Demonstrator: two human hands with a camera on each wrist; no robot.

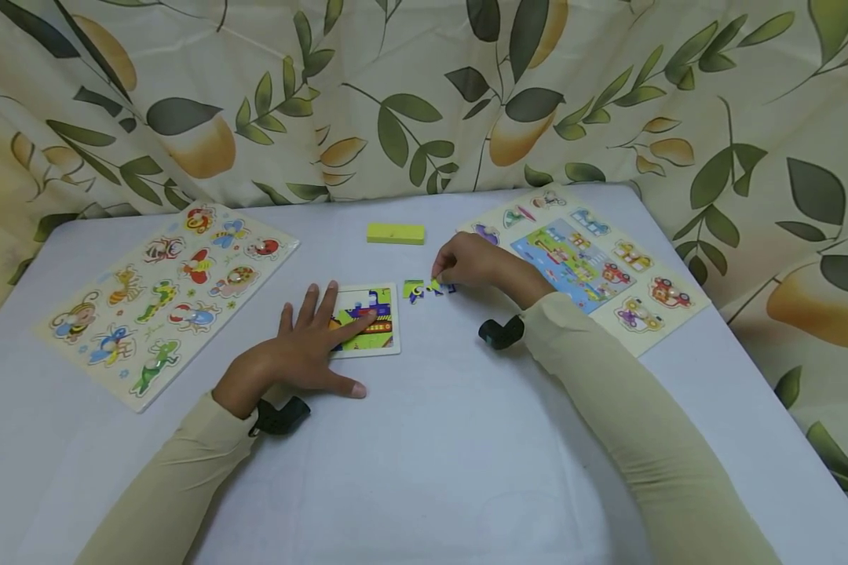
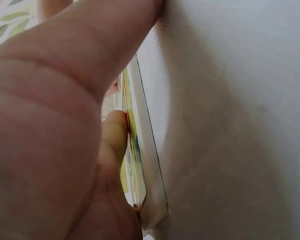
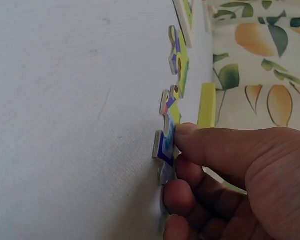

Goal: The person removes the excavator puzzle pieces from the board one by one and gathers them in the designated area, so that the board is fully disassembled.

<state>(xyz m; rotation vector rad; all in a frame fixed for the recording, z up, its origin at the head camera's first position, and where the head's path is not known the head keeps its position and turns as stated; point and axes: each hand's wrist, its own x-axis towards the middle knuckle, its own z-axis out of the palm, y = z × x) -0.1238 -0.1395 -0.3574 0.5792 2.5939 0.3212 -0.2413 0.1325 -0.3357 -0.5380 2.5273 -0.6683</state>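
Left hand [image 1: 304,349]: released, spread flat, fingers straight, gripping nothing. Index finger lies across the jigsaw in the white-rimmed tray [image 1: 397,322], thumb out on the white tablecloth [image 1: 424,471] just off the tray's near side. Tray is flat on the table, roughly between the hands, mostly filled, yellow-green picture with purple and orange; its left part is hidden under the fingers

Right hand [image 1: 480,263]: grasping, thumb and fingertips pinch a jigsaw piece [image 3: 168,140] with light and dark blue on it. Piece is to the right of the tray, low at the cloth; can't tell if it's lifted clear. Next loose piece [image 1: 413,291], yellow-green and purple, lies between it and the tray, apart from the rim. Fingers hide part of the group, so no exact count

Around it: yellow-green rectangular block [image 1: 396,234] beyond the tray, near the right hand. Insect puzzle board [image 1: 191,343] at left, angled, well filled. Vehicle puzzle board [image 1: 641,285] at right, also angled, partly behind the right forearm. Beige sleeves [image 1: 629,424] on both arms, black wrist camera [image 1: 502,333] on each wrist. Curtain [image 1: 424,71] with leaf-and-fruit print behind the table
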